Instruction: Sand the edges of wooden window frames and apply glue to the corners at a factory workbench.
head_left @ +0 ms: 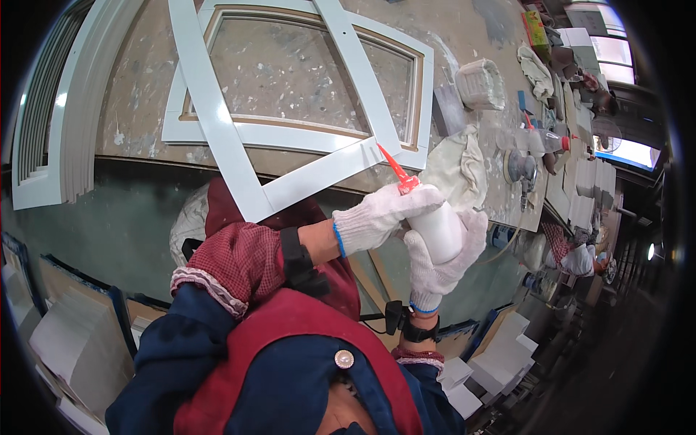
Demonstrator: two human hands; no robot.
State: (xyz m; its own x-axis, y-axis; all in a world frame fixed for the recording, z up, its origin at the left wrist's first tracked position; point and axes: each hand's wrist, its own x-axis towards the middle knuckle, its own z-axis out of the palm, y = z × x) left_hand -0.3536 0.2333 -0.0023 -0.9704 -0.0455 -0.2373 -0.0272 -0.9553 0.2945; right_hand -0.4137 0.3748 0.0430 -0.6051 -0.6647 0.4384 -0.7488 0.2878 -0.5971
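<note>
Both my hands, in white knit gloves, hold a white squeeze bottle [442, 238]. My left hand [377, 216] is closed around its upper part, just below the red pointed nozzle [396, 167]. Lower down, my right hand [453, 272] wraps the bottle's body and base. The nozzle points up and to the left, its tip at the near right corner joint of a white frame [221, 119]; I cannot tell whether it touches. That frame lies askew over a second white frame [290, 138] with a brown inner edge, and its near corner juts past the table edge.
Several white frames [69, 116] stand stacked at the left of the stained worktable [138, 109]. Right of the frames are a grey block [448, 109], a white cloth [457, 167], a bundled white roll [481, 83], a clear bottle [529, 140] and a sander [519, 167]. Other people work far right.
</note>
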